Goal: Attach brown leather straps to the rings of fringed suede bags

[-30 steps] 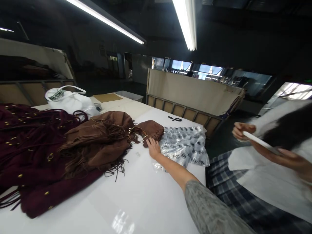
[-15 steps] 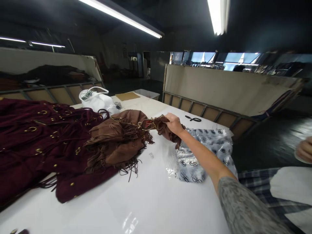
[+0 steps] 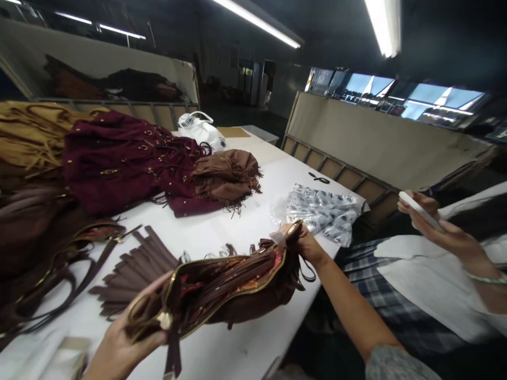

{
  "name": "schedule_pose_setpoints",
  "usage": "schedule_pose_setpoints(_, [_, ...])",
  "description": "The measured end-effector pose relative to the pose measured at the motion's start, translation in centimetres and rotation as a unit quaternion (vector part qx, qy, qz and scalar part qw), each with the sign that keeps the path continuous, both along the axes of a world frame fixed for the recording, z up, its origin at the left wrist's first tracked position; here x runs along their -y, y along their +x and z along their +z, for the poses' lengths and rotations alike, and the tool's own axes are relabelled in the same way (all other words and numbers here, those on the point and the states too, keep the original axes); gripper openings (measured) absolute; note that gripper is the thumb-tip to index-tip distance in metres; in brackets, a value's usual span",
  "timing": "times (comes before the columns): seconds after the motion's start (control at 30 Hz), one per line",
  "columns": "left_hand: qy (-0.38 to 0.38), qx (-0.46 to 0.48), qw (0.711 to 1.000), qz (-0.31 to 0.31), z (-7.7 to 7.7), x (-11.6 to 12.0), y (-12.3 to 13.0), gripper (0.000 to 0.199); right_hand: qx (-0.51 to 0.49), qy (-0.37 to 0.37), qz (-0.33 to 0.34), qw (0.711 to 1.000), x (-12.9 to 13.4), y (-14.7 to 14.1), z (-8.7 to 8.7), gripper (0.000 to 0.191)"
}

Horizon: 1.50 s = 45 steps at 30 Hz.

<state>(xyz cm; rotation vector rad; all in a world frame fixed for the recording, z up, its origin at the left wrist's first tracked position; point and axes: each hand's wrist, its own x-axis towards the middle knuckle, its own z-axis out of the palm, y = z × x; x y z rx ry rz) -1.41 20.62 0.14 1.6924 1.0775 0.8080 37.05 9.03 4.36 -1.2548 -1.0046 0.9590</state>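
Note:
A dark brown handbag (image 3: pixel 257 306) hangs between my hands above the white table (image 3: pixel 225 343). Its gold zip is undone, and a red patterned lining with brown strips shows in the wide mouth. My left hand (image 3: pixel 119 338) is closed on the bag's left end, near a gold zip pull. At the opposite end my right hand (image 3: pixel 311 245) grips the bag's rim. A fan of dark brown leather strips (image 3: pixel 138 272) lies just beyond my left hand. Past the bag, a brown fringed bag (image 3: pixel 225 177) rests against maroon bags (image 3: pixel 119 163).
Dark brown bags (image 3: pixel 31 232) and mustard bags (image 3: pixel 31 132) are heaped at the left. Clear printed plastic bags (image 3: pixel 325 211) lie on the table's right side, near a black loop (image 3: pixel 319 178). A person (image 3: pixel 447 232) close by on the right holds a white object.
My right hand has let go of the brown fringed bag, which now lies by the maroon pile. Both hands now hold an unzipped dark brown handbag nearer me. The camera view has shifted.

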Motion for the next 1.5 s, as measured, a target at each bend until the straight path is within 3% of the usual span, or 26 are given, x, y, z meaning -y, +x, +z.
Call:
schedule_pose_setpoints(0.07, [-0.131, 0.018, 0.991, 0.011, -1.6, 3.2, -0.4, 0.050, -0.046, -0.077, -0.014, 0.996, 1.2, -2.5, -4.2, 0.032])
schedule_pose_setpoints(0.13, [-0.220, 0.038, 0.971, 0.088, -3.0, 6.6, -0.3, 0.044, -0.069, -0.127, 0.005, 0.989, 2.5, -4.4, -7.7, 0.039])
schedule_pose_setpoints(0.2, [-0.263, 0.057, 0.951, 0.154, -4.2, 9.7, -0.2, 0.046, -0.091, -0.167, 0.038, 0.981, 3.9, -5.2, -10.0, 0.046])
schedule_pose_setpoints(0.27, [-0.271, 0.072, 0.942, 0.183, -4.8, 12.0, -0.1, 0.046, -0.103, -0.188, 0.064, 0.975, 5.0, -5.0, -11.0, 0.054])
schedule_pose_setpoints(0.33, [-0.260, 0.069, 0.943, 0.194, -4.8, 13.7, -0.1, 0.044, -0.084, -0.161, 0.055, 0.982, 5.5, -4.5, -10.6, 0.063])
schedule_pose_setpoints(0.4, [-0.243, 0.056, 0.948, 0.197, -4.4, 14.8, 0.0, 0.042, -0.014, -0.088, 0.010, 0.996, 5.4, -4.3, -9.0, 0.065])
schedule_pose_setpoints(0.5, [-0.224, 0.044, 0.957, 0.180, -3.5, 15.9, 0.4, 0.041, 0.167, 0.013, -0.003, 0.986, 4.5, -6.1, -5.7, 0.045])
schedule_pose_setpoints(0.57, [-0.205, 0.035, 0.963, 0.173, -3.2, 16.5, 0.8, 0.042, 0.279, 0.045, 0.051, 0.958, 3.8, -8.6, -4.1, 0.031])
schedule_pose_setpoints(0.63, [-0.174, 0.020, 0.968, 0.179, -3.0, 17.1, 1.3, 0.043, 0.384, 0.059, 0.083, 0.918, 3.4, -11.1, -3.3, 0.029])
schedule_pose_setpoints(0.77, [-0.089, -0.031, 0.979, 0.179, -2.9, 18.3, 1.9, 0.042, 0.530, -0.032, 0.180, 0.828, 3.9, -13.2, -3.3, 0.018])
schedule_pose_setpoints(0.83, [-0.031, -0.063, 0.982, 0.178, -2.8, 18.8, 2.3, 0.038, 0.548, -0.069, 0.183, 0.813, 4.6, -12.5, -2.6, 0.013])
schedule_pose_setpoints(0.9, [0.041, -0.095, 0.978, 0.182, -2.8, 19.2, 2.8, 0.031, 0.543, -0.052, 0.112, 0.831, 5.1, -11.4, -1.1, 0.016])
schedule_pose_setpoints(0.97, [0.113, -0.121, 0.970, 0.176, -3.0, 19.4, 3.4, 0.024, 0.499, 0.015, 0.044, 0.865, 5.2, -10.9, 0.7, 0.020])
schedule_pose_setpoints(1.0, [0.142, -0.132, 0.967, 0.167, -3.2, 19.4, 3.6, 0.022, 0.464, 0.055, 0.045, 0.883, 5.1, -10.9, 1.4, 0.023])
schedule_pose_setpoints(1.07, [0.179, -0.151, 0.962, 0.142, -3.6, 19.3, 4.1, 0.023, 0.385, 0.124, 0.138, 0.904, 4.6, -11.7, 2.1, 0.033])
schedule_pose_setpoints(1.13, [0.197, -0.163, 0.958, 0.127, -3.9, 19.1, 4.4, 0.029, 0.318, 0.154, 0.279, 0.893, 3.9, -12.9, 1.3, 0.045])
schedule_pose_setpoints(1.2, [0.202, -0.164, 0.958, 0.119, -3.9, 18.9, 4.5, 0.035, 0.282, 0.155, 0.344, 0.882, 3.3, -14.1, -0.5, 0.041])
schedule_pose_setpoints(1.33, [0.157, -0.118, 0.977, 0.085, -2.4, 19.0, 4.3, 0.035, 0.232, 0.142, 0.280, 0.921, 3.1, -15.1, -4.3, 0.010])
schedule_pose_setpoints(1.43, [0.091, -0.065, 0.991, 0.073, -0.9, 19.2, 3.9, 0.029, 0.193, 0.136, 0.238, 0.942, 3.8, -15.2, -5.4, 0.009])
schedule_pose_setpoints(1.5, [0.067, -0.049, 0.991, 0.101, -0.1, 19.3, 3.7, 0.025, 0.186, 0.147, 0.208, 0.949, 4.3, -15.2, -5.6, 0.008])
